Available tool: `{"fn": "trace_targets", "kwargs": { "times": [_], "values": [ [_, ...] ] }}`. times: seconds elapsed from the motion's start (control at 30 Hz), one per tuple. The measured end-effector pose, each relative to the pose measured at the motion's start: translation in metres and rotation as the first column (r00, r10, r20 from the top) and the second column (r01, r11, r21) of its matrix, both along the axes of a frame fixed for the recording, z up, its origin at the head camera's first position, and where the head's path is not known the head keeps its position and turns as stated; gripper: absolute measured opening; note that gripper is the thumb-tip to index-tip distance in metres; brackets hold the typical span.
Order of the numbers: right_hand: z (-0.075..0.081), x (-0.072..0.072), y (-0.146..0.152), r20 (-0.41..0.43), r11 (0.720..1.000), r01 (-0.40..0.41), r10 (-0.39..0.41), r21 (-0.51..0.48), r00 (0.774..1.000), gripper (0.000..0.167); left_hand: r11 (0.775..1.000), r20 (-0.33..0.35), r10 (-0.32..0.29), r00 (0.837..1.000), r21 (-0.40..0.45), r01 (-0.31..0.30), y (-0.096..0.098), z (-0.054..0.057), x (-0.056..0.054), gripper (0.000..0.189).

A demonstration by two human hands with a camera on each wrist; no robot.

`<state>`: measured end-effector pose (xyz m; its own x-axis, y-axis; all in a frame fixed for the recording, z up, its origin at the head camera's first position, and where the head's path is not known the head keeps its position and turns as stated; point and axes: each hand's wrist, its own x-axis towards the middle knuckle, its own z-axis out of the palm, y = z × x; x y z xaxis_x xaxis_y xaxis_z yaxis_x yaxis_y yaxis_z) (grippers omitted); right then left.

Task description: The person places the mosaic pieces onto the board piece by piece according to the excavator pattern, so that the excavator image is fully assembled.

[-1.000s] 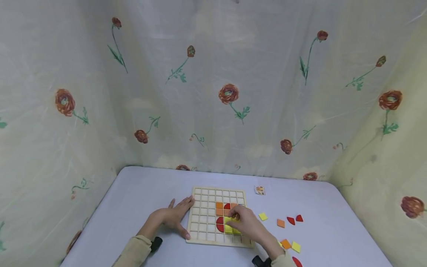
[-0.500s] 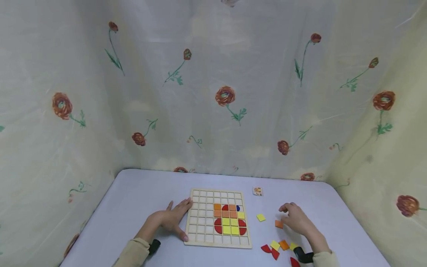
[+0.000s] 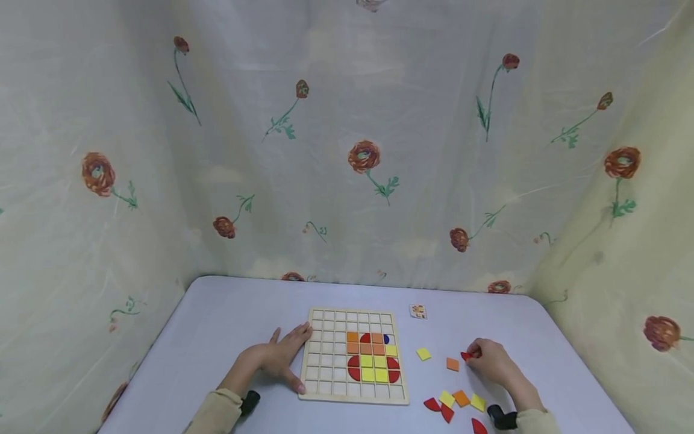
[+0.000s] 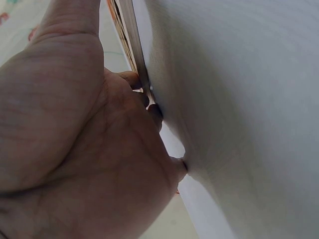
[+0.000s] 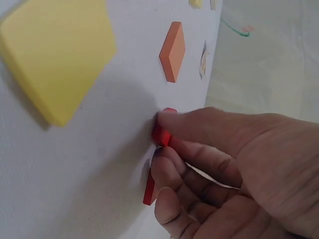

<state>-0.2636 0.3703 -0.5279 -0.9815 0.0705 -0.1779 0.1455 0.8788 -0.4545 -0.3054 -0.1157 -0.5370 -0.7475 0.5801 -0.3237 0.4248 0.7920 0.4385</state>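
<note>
A wooden grid board lies on the table, with red, orange, yellow and blue tiles set in cells of its right half. My left hand rests along the board's left edge, fingers spread and thumb at the near corner. In the left wrist view, fingertips of the left hand touch the board's side. To the right of the board, my right hand pinches a red quarter-circle tile between thumb and fingers, close over the table. Another red tile lies partly hidden behind those fingers.
An orange square tile and a yellow square tile lie between board and right hand. Nearer the front are several more tiles, among them an orange one. A small picture card sits behind. Flowered curtain surrounds the table.
My right hand has left the board, moved right past the orange tile and taken hold of a red tile. Red tiles now show in the board's right column. My left hand stays put.
</note>
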Motion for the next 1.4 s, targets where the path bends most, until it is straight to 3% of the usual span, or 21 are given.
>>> {"fn": "trace_targets", "kwargs": {
  "times": [0.27,0.43,0.57,0.97,1.17,1.4],
  "values": [
    [0.004,0.002,-0.004,0.058,0.998,0.058,-0.06,0.034,0.997,0.031,1.0,-0.009,0.011,1.0,-0.008,-0.011,0.0,0.004,0.002,0.127],
    [0.004,0.004,0.0,-0.014,0.999,-0.037,0.037,-0.01,0.999,0.021,1.0,-0.012,0.005,1.0,-0.015,-0.006,0.001,0.005,0.003,0.127],
    [0.001,0.004,0.0,-0.013,0.993,-0.109,0.109,-0.04,0.994,0.028,1.0,-0.017,0.006,1.0,-0.024,-0.007,0.001,0.005,0.003,0.127],
    [-0.007,0.002,-0.003,-0.052,0.998,-0.047,0.044,-0.052,0.998,0.019,1.0,-0.014,-0.004,1.0,0.003,0.004,0.0,0.001,0.001,0.126],
    [0.004,-0.007,-0.033,-0.111,0.992,-0.054,0.041,-0.116,0.993,0.025,1.0,-0.019,-0.005,1.0,0.001,0.005,-0.002,-0.002,0.0,0.127],
    [0.008,-0.03,-0.096,-0.159,0.972,-0.174,0.149,-0.156,0.976,0.017,0.999,-0.013,-0.025,1.0,0.023,0.026,-0.003,-0.001,-0.001,0.128]
  ]
}}
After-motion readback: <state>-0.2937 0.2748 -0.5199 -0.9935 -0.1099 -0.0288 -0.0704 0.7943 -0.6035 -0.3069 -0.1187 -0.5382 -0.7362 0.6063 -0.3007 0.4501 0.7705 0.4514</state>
